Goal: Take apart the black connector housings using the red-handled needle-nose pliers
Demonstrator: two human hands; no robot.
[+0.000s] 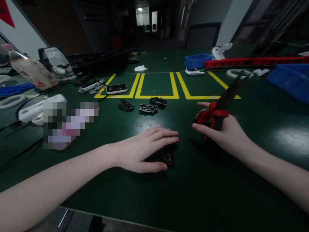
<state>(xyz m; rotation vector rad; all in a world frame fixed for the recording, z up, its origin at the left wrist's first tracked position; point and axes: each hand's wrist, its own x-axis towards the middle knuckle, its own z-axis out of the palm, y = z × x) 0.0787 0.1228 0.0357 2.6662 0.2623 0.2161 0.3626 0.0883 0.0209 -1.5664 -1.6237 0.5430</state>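
My left hand [147,146] reaches flat over a small black plastic part [169,156] on the green table, its fingers stretched out and the thumb apart. Most of that part is hidden beneath the palm and fingers. In my right hand [228,132] is a pair of pliers [220,108] with red and black handles. Their long dark jaws point up and away to the right, somewhat blurred. Beyond my hands lie three similar black plastic parts: one at the left [126,104], one in the middle [148,109] and one behind [158,102].
Yellow tape [156,97] marks boxes across the green table [193,199]. On the left are a blurred-out phone [72,125], a white power strip [43,106], a white device [117,89] and a bottle [31,69]. Blue bins [196,61] and a red strip [256,61] stand at the right.
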